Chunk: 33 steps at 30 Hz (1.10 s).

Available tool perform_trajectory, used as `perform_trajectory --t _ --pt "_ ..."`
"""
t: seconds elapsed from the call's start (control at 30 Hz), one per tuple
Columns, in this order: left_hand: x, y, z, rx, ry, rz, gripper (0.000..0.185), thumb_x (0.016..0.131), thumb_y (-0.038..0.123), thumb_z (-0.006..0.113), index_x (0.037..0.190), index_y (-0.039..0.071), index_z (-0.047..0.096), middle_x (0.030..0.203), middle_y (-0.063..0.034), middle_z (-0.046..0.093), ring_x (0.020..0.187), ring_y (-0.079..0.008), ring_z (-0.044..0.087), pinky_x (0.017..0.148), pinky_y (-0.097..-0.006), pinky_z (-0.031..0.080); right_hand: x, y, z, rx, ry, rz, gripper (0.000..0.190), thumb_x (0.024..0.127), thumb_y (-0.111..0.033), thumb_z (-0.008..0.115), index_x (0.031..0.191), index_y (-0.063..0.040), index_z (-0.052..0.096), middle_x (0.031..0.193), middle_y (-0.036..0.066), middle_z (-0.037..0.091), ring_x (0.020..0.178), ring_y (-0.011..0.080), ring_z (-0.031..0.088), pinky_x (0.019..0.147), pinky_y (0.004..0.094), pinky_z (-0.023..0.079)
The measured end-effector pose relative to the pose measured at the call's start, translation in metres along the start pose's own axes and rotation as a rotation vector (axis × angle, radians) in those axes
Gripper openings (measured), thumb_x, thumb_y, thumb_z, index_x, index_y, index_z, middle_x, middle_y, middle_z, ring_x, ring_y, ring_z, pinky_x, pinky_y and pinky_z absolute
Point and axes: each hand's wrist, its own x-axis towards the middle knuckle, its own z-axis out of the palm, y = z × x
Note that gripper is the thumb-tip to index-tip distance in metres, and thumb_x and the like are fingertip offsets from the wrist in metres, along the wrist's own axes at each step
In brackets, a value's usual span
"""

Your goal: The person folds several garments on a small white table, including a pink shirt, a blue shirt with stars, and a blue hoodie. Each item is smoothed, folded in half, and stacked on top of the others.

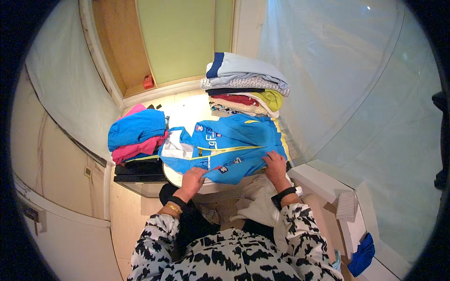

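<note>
A blue zip-up jacket with yellow trim, a white-lined hood and printed badges lies spread on a pale table, its hood towards the left. My left hand holds the jacket's near edge below the hood, fingertips on the cloth. Near the yellow hem at the right, my right hand rests on the jacket with its fingers somewhat spread; whether it pinches any cloth cannot be told. Behind the jacket stands a tall stack of folded clothes. Blue and pink garments are piled to the left.
A black-topped box sits under the left pile. White cloth hangs near my lap. At the right are a white ledge and a blue cloth. Plastic sheeting hangs along the right side.
</note>
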Motion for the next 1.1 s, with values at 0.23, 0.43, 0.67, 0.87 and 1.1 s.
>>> perform_trajectory --t 0.23,0.43,0.67,0.87,1.1 --pt "0.011 0.007 -0.037 -0.044 -0.036 -0.011 0.025 0.075 0.009 0.074 0.100 0.011 0.071 0.096 -0.0105 0.071 0.088 -0.0338 0.067 0.072 -0.0424 0.055 0.010 0.004 -0.046 0.041 0.039 0.015 0.038 0.071 0.001 0.066 0.105 -0.016 0.067 0.105 0.006 0.067 0.110 0.0280 0.062 0.101 0.0544 0.038" --pt "0.040 0.004 -0.073 -0.209 -0.314 -0.214 0.029 0.083 0.018 0.077 0.105 0.001 0.070 0.092 -0.0170 0.071 0.083 -0.0280 0.069 0.073 -0.0378 0.053 0.036 0.013 -0.086 0.250 -0.436 0.086 0.034 0.077 -0.014 0.075 0.111 -0.013 0.067 0.111 0.010 0.070 0.107 0.0322 0.064 0.096 0.0500 0.046" --pt "0.129 -0.063 -0.059 -0.328 -0.344 -0.451 0.040 0.083 0.024 0.078 0.114 0.001 0.069 0.093 -0.0153 0.071 0.080 -0.0221 0.066 0.074 -0.0350 0.053 0.157 0.064 -0.061 0.202 -0.537 -0.039 0.041 0.078 -0.022 0.075 0.116 -0.009 0.067 0.110 0.016 0.070 0.104 0.0380 0.065 0.088 0.0482 0.052" --pt "0.166 -0.015 -0.033 0.150 -0.070 -0.133 0.040 0.082 0.018 0.072 0.119 0.003 0.065 0.115 -0.0199 0.065 0.106 -0.0400 0.062 0.090 -0.0468 0.051 0.175 0.042 -0.012 -0.235 -0.262 0.116 0.030 0.082 -0.026 0.067 0.110 -0.015 0.069 0.100 0.010 0.069 0.099 0.0321 0.064 0.083 0.0515 0.048" --pt "0.127 -0.001 0.048 0.344 -0.309 -0.038 0.070 0.090 0.039 0.067 0.150 0.015 0.040 0.155 -0.0194 0.035 0.144 -0.0387 0.030 0.111 -0.0655 0.025 0.082 0.023 0.032 -0.165 -0.076 -0.017 0.052 0.087 -0.038 0.064 0.133 -0.017 0.058 0.139 0.007 0.054 0.135 0.0282 0.042 0.108 0.0628 0.028"
